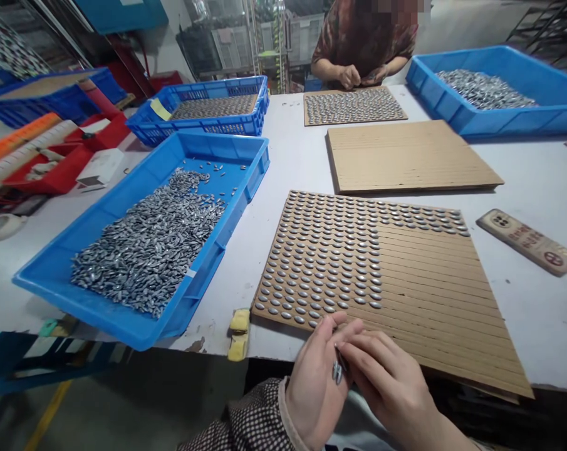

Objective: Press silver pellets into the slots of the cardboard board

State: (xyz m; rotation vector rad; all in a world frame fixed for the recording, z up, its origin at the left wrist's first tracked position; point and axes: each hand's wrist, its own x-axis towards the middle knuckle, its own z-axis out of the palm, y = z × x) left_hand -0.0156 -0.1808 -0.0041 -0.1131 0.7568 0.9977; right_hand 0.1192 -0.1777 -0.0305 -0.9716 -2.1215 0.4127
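My left hand (312, 385) is cupped palm up at the near edge of the cardboard sheet (433, 300), holding a few small grey pointed-oval metal pieces (337, 373). Over that palm, my right hand (392, 374) is closed in a pinch, its fingertips on one of these pieces; the fingers partly hide it. Rows of similar ovals (330, 244) stand in the sheet's slits, covering its left part and a band along the far edge. Bare slits show at the near right. To the left, a blue tray (208, 266) holds a heap of loose pieces (146, 244).
Stacked cardboard sheets (405, 153) lie beyond my sheet. Opposite, a person (363, 44) works at a filled sheet (356, 106). Another blue tray (499, 125) stands far right, a blue crate (198, 128) far left. A printed oblong case (527, 241) lies right; yellow foam (239, 334) sits on the near edge.
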